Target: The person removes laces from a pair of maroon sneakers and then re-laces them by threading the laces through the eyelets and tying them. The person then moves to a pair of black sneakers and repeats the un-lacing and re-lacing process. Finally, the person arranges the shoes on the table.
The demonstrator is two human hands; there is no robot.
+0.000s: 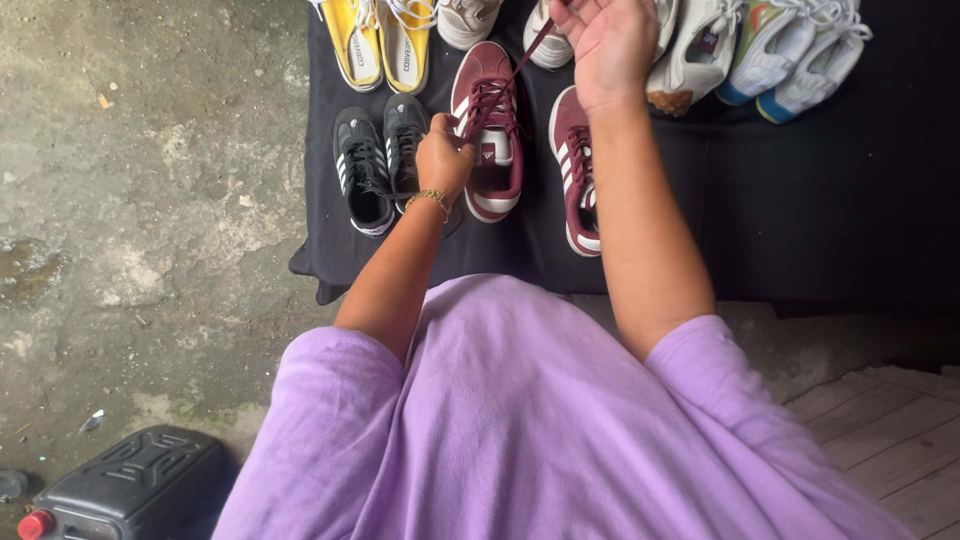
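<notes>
Purple shirt (pixel 540 420) fills the foreground; beyond, left hand (pixel 443 158) steadies the maroon shoe (pixel 488 130) on black cloth (pixel 800 200), right hand (pixel 608 40) fingers pinching its limp, light lace (pixel 515 68) taut.

Left hand (pixel 442 158) sits right on the side of the maroon sneaker (pixel 488 130), fingers at its laces, while the right hand (pixel 608 38) is raised above it, pinching the maroon lace (pixel 518 62) pulled taut. The matching sneaker (pixel 577 170) lies just beside on the black cloth (pixel 800 200), with black sneakers (pixel 378 160) to the left and yellow sneakers (pixel 380 40) above them.
</notes>
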